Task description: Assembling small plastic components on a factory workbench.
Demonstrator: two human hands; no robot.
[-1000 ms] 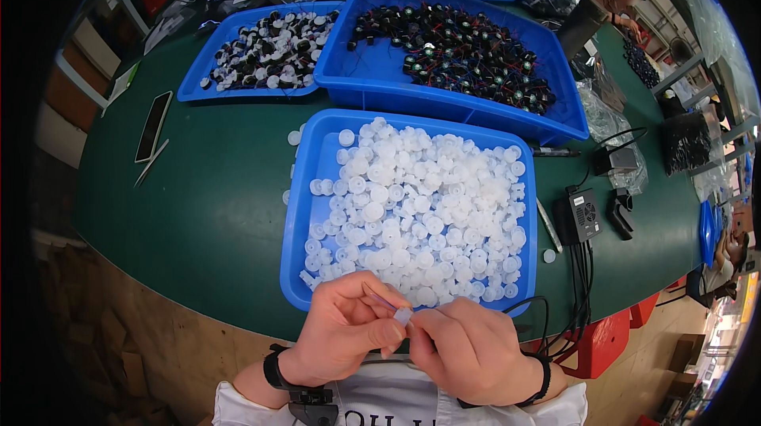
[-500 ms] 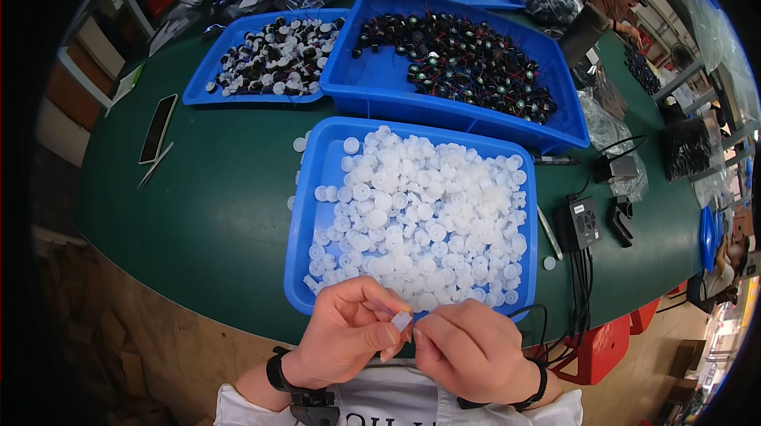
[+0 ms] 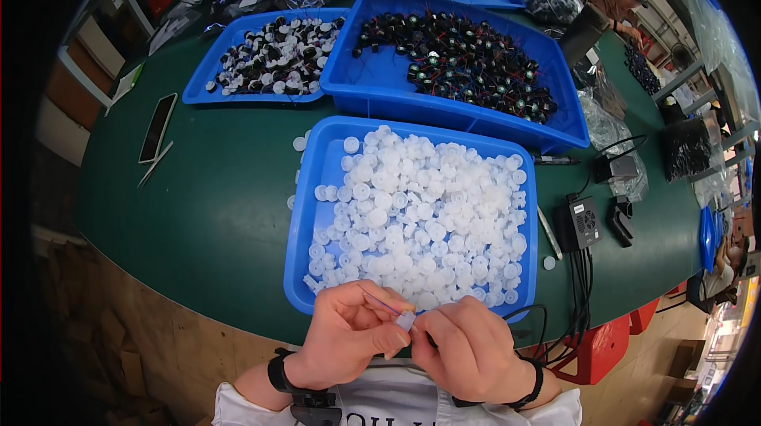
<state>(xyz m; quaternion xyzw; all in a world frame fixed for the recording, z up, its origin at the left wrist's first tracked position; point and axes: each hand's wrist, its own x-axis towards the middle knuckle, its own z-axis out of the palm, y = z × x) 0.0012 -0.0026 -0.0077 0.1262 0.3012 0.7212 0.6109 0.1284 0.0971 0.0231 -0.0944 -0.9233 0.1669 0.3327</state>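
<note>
Just over the near edge of the blue tray of translucent white caps, my two hands meet. My left hand is closed, pinching a small translucent white plastic cap between thumb and fingers. A thin purple wire runs across its fingers toward the cap. My right hand is closed too, its fingertips pressed together against the cap's right side. A small dark bit shows under its fingers, but most of what it pinches is hidden.
Behind stand a deep blue bin of dark wired parts and a shallow blue tray of parts with white caps. A phone lies left. Black boxes with cables sit right, near a red stool. A person sits far right.
The purple wire now shows across my left fingers. My right hand has turned slightly at the cap, and a dark bit is now visible under its fingers. Trays and bins stay put.
</note>
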